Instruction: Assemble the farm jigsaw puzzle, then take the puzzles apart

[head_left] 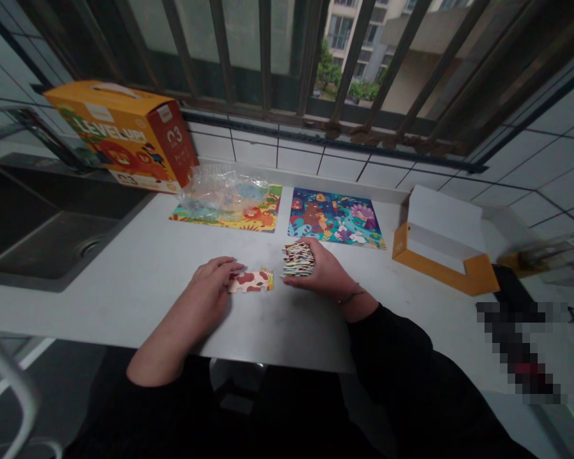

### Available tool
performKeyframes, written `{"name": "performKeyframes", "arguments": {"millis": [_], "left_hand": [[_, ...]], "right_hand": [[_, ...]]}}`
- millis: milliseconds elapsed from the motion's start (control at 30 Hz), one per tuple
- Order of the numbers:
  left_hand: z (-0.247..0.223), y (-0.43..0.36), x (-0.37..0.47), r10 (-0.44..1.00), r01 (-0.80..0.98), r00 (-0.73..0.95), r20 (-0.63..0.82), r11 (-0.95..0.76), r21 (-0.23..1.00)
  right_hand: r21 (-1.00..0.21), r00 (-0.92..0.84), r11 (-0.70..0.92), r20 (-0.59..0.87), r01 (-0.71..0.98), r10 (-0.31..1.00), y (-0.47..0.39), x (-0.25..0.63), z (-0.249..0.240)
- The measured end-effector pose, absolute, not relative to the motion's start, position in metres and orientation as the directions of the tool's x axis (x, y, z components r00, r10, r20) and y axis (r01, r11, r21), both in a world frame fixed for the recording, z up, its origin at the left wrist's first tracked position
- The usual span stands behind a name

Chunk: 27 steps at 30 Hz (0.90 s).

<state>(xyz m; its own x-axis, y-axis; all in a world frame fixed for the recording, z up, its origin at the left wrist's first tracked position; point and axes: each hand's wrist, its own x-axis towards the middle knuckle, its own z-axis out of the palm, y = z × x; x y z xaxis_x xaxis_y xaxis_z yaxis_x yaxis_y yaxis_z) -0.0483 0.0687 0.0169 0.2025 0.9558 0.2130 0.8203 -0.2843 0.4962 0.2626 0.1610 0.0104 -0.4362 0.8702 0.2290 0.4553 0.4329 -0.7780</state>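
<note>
A thick stack of puzzle pieces (298, 259) is gripped in my right hand (326, 269), its layered edges facing left. Just left of it, some joined puzzle pieces (252, 281) lie flat on the counter, with a cream and red-brown patch pattern and a yellow-green right end. My left hand (214, 280) rests at their left end, fingers bent and touching the edge. Its fingertips are partly hidden, so I cannot see whether they pinch a piece. Behind my hands lie a dark blue picture sheet (335, 217) with animals and a bright yellow picture sheet (253, 220).
Crumpled clear plastic packaging (220, 191) covers part of the yellow sheet. An orange carton (124, 134) stands at the back left beside a dark sink (71, 248). An opened orange-and-white box (444, 255) sits on the right of the white counter (277, 325). A barred window is behind.
</note>
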Motion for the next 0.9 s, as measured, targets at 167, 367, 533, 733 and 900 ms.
{"name": "performKeyframes", "arguments": {"millis": [167, 367, 533, 733, 900], "left_hand": [[0.025, 0.066, -0.050, 0.976, 0.884, 0.171, 0.133, -0.211, 0.417], [0.023, 0.069, -0.052, 0.986, 0.849, 0.139, 0.087, -0.164, 0.502], [0.038, 0.063, -0.044, 0.998, 0.751, 0.056, 0.009, -0.048, 0.659], [0.032, 0.068, -0.035, 0.989, 0.327, -0.144, -0.029, 0.075, 0.942], [0.018, 0.074, -0.043, 0.938, 0.076, -0.332, -0.102, 0.135, 0.988]], "right_hand": [[-0.768, -0.454, 0.452, 0.238, 0.453, 0.859, 0.161, 0.262, 0.012], [-0.774, -0.459, 0.444, 0.225, 0.452, 0.859, 0.161, 0.262, 0.012], [-0.773, -0.454, 0.440, 0.223, 0.457, 0.863, 0.160, 0.262, 0.012], [-0.803, -0.433, 0.402, 0.203, 0.439, 0.878, 0.159, 0.263, 0.015], [-0.805, -0.432, 0.395, 0.195, 0.443, 0.881, 0.159, 0.262, 0.016]]}}
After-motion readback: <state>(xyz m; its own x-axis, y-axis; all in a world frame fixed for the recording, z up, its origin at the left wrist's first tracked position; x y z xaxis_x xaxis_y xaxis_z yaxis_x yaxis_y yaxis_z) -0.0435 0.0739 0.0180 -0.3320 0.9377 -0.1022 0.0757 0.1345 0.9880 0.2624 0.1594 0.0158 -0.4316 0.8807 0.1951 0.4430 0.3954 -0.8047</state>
